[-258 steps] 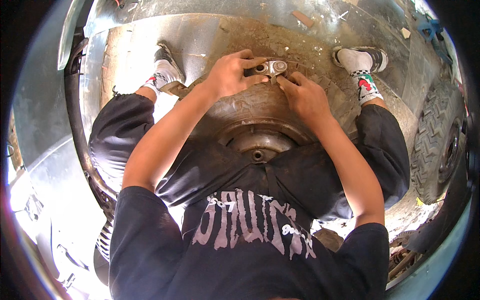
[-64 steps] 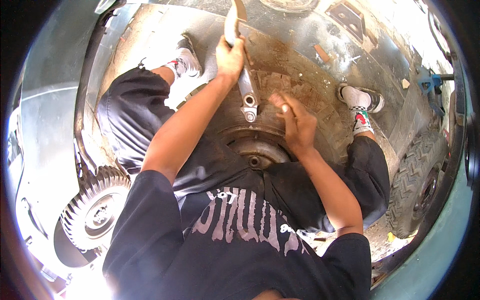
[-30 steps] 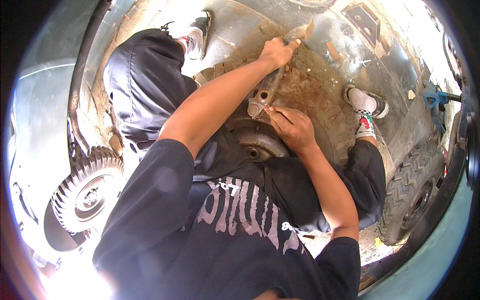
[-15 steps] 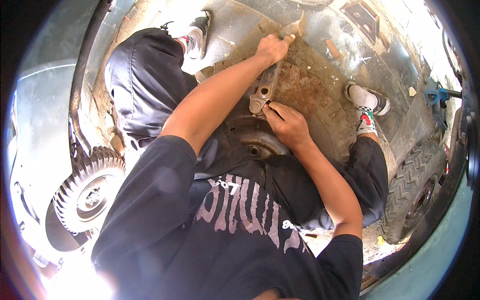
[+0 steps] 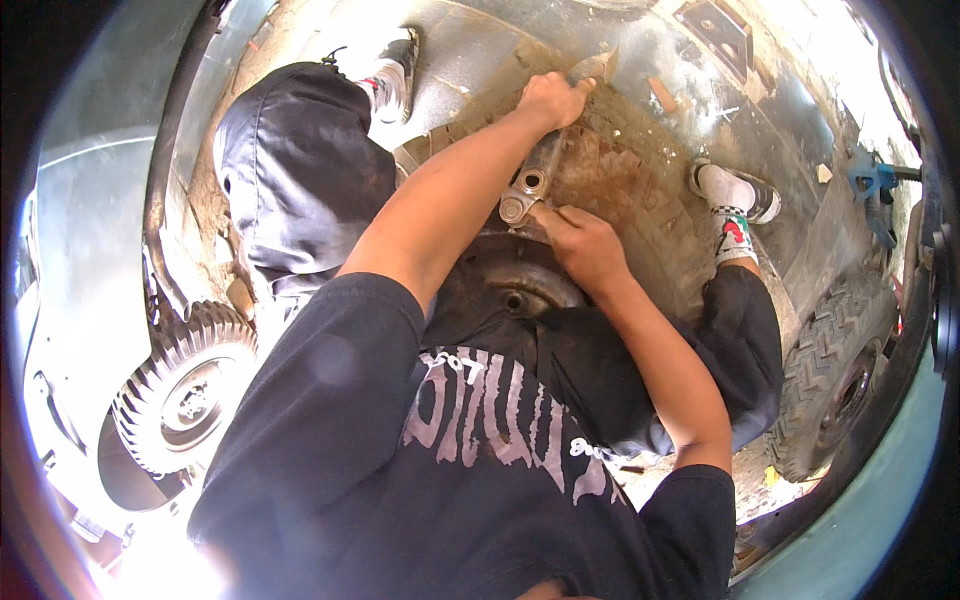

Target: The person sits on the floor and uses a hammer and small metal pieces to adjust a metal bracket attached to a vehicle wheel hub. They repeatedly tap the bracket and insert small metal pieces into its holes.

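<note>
My left hand (image 5: pixel 553 101) is closed round the far part of a metal arm (image 5: pixel 546 155), which lies between my legs. Its near end carries two round eyes, one with a dark hole and one lower and capped. At the far end, beyond my left fist, a tan curved piece (image 5: pixel 598 66) sticks out; I cannot tell whether it belongs to the arm. My right hand (image 5: pixel 588 252) is closed against the near end, fingertips pressed beside the lower eye. Whether those fingers pinch something small is hidden. A round rusty metal wheel (image 5: pixel 535 275) sits beneath, partly covered by my trousers.
Mounted tyres stand at the left (image 5: pixel 185 395) and the right (image 5: pixel 835 385). A blue tool (image 5: pixel 874 185) is at the far right. A metal plate with holes (image 5: pixel 718 32) and a brown scrap (image 5: pixel 662 95) lie on the dusty floor. My feet rest on either side.
The right hand has shifted slightly, its fingers now closer against the lower eye. The left fist has dipped slightly, and the tan piece's visible tip looks lower.
</note>
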Available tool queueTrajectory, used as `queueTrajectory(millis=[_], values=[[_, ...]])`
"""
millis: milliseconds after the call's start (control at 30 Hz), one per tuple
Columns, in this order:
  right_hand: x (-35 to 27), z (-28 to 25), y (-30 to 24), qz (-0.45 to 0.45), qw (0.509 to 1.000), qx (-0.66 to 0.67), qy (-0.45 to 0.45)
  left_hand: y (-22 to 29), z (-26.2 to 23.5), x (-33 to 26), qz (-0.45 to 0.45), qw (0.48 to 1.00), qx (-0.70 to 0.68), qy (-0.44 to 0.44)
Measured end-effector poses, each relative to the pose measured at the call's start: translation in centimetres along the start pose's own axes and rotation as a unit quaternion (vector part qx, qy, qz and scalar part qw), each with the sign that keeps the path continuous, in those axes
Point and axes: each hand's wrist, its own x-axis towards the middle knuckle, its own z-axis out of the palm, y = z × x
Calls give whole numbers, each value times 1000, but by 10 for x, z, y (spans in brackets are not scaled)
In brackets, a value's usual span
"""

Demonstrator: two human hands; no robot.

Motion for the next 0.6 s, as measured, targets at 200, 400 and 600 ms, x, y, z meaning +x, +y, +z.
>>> queueTrajectory(millis=[200, 400, 600], values=[[-2, 5, 2, -61, 990, -21, 124, -4, 1, 4, 3, 1000, 3, -8], [11, 10, 6, -80, 979, -68, 178, -11, 5, 9, 43, 999, 4, 9], [17, 5, 1, -86, 977, -102, 165, -4, 2, 2, 28, 1000, -2, 8]])
